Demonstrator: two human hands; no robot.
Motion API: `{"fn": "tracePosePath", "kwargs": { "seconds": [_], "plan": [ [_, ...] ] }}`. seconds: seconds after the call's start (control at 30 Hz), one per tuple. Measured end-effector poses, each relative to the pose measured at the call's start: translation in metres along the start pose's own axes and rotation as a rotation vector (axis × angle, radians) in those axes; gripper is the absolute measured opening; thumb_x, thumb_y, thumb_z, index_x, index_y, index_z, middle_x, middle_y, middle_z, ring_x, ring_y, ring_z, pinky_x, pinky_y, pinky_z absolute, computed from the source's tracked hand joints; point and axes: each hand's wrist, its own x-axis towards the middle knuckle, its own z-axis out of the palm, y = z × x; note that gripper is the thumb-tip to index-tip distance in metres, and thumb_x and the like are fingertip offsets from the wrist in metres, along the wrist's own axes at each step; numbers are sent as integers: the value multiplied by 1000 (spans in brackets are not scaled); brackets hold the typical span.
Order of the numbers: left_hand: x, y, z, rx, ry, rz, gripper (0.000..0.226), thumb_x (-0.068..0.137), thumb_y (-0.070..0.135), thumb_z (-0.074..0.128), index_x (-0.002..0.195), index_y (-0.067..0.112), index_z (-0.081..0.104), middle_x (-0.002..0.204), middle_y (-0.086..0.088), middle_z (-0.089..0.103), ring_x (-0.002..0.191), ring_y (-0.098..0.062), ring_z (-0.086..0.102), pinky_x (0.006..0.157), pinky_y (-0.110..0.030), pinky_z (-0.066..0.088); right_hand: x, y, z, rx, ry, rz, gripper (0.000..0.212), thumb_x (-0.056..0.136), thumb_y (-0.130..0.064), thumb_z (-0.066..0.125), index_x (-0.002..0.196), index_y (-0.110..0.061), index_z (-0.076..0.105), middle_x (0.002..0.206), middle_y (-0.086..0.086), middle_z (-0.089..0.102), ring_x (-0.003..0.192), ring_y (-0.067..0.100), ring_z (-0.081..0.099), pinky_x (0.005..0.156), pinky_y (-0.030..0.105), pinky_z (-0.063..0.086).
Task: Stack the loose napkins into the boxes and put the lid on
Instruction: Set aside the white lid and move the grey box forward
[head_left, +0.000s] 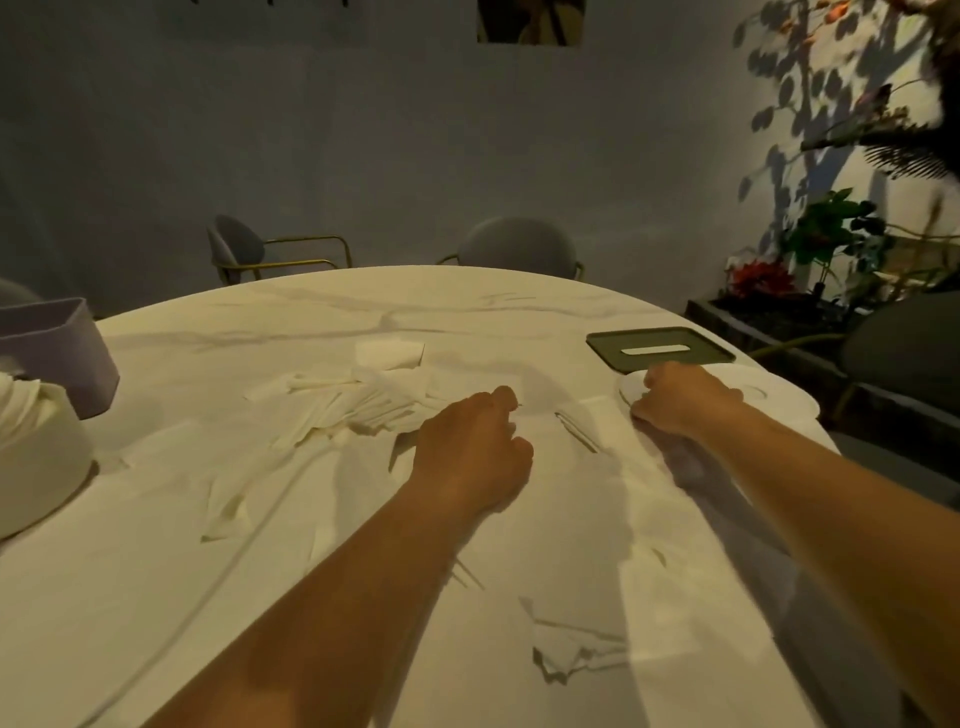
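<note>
Gathering napkins: left hand (472, 447) and right hand (680, 400) lie knuckles-up on the sheets.
Fingers of both are curled under; whether they pinch a sheet cannot be told. Napkins (363, 400) lie scattered over the tabletop (467, 306), with a heap just beyond the left hand. Judged thin, soft, near weightless and easily torn: lift by a folded edge. Slotted dark lid (660, 351) beyond the right hand looks stiff: take by its rim. White box (36, 467), part filled, and purple box (57, 353) sit far left. No legible writing.
</note>
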Motion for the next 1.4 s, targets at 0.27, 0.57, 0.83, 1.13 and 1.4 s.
{"fn": "tracePosePath", "kwargs": {
  "seconds": [0.27, 0.57, 0.83, 1.13, 1.4],
  "plan": [
    [-1, 0, 1, 41, -1, 38, 36, 84, 8, 50, 117, 16, 42, 107, 2, 60, 88, -19, 55, 67, -29, 35, -4, -11, -3, -50, -4, -4, 59, 83, -38, 66, 127, -12, 37, 107, 8, 53, 119, 32, 48, 112, 56, 15],
    [13, 4, -22, -613, 16, -265, 12, 91, 21, 44, 92, 20, 56, 100, -2, 64, 92, -26, 61, 80, -40, 53, -39, -45, -14, 85, 277, -434, 40, 83, -8, 62, 117, -13, 41, 109, 11, 56, 99, 30, 51, 91, 45, 43],
    [13, -33, -78, -1622, 189, -732, 38, 98, 46, 43, 121, 17, 50, 108, -9, 63, 92, -28, 64, 73, -38, 57, -93, -75, -28, 21, 250, -1061, 37, 85, 6, 60, 91, -25, 40, 98, -11, 39, 84, 11, 38, 69, 11, 36],
    [-28, -85, -106, -1762, 416, -795, 11, 92, 3, 53, 101, 9, 55, 89, -7, 65, 76, -21, 65, 60, -30, 58, -134, -117, -17, 642, 319, -826, 41, 87, 2, 60, 122, -18, 55, 134, 3, 51, 118, 19, 47, 105, 32, 39],
    [-66, -130, -135, -1728, 670, -693, 28, 92, 3, 55, 112, 23, 54, 92, 0, 64, 88, -21, 66, 65, -30, 59, -173, -178, -24, 1169, -274, -259, 24, 93, -5, 54, 113, -19, 52, 114, 2, 50, 104, 27, 54, 65, 26, 54]
  ]
}}
